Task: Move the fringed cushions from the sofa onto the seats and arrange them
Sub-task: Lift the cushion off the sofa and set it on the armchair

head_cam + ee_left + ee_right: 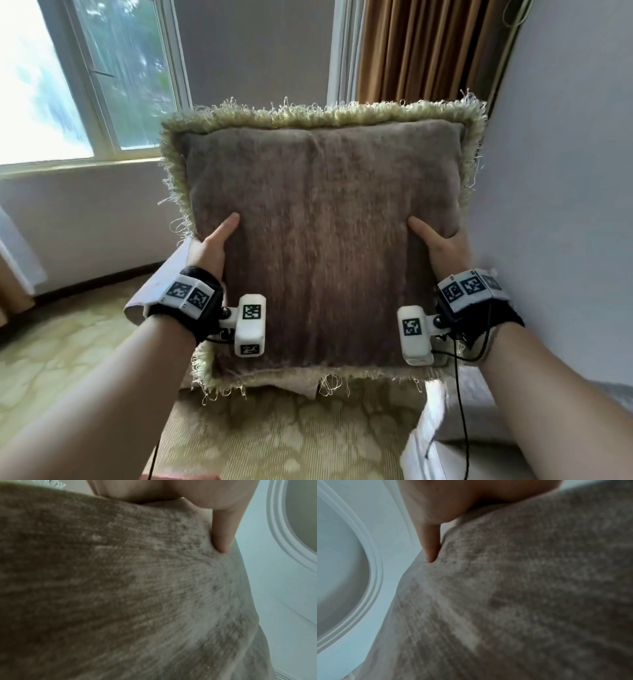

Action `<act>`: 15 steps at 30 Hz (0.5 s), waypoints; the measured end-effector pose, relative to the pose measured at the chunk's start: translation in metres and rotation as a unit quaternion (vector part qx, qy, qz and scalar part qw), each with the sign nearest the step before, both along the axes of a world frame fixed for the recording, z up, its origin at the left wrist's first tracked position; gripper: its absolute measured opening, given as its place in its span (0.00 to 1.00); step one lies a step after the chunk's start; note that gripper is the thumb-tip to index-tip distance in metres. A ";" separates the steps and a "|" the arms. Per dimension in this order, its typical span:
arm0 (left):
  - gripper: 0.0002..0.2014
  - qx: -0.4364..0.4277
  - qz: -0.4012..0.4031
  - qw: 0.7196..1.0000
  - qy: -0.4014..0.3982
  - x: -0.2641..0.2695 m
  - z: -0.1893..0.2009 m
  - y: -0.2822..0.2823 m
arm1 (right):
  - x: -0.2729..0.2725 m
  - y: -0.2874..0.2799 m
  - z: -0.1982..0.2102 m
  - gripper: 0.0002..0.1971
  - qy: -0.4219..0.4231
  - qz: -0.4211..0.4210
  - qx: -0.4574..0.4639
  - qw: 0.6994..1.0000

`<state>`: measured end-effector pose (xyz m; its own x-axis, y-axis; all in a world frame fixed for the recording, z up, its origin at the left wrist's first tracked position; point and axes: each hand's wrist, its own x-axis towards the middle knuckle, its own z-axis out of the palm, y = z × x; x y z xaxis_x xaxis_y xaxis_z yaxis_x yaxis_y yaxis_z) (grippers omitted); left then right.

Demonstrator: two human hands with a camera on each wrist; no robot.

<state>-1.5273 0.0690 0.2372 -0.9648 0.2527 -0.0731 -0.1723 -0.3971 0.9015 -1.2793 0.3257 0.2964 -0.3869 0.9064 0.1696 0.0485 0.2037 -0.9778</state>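
A square brown cushion with a pale green fringe is held upright in front of me, in the air. My left hand grips its left side, thumb pressed on the front face and fingers hidden behind. My right hand grips the right side the same way. In the left wrist view the cushion fills the picture, with my thumb dug into the fabric. The right wrist view shows the cushion and my thumb against it.
Below the cushion lies a seat with a pale green patterned cover. A white armrest stands at the right, next to a grey wall. A window is at the back left, brown curtains at the back right.
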 end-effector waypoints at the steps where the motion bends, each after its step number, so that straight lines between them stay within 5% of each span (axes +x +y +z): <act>1: 0.50 -0.001 0.002 1.000 0.006 -0.022 0.003 0.009 | -0.021 0.006 0.001 0.45 0.001 -0.004 0.001 1.000; 6: 0.61 -0.010 -0.006 1.000 0.020 -0.136 0.016 0.051 | -0.120 0.041 0.003 0.43 0.008 -0.024 -0.010 1.000; 15: 0.58 -0.024 -0.016 0.999 -0.024 -0.302 0.002 0.106 | -0.274 0.105 -0.013 0.39 0.029 -0.004 -0.039 0.999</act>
<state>-1.8290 0.1745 0.2396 -0.9513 0.2788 -0.1318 -0.2277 -0.3470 0.9098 -1.5534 0.4306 0.2835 -0.3718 0.9204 0.1210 -0.0074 0.1274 -0.9918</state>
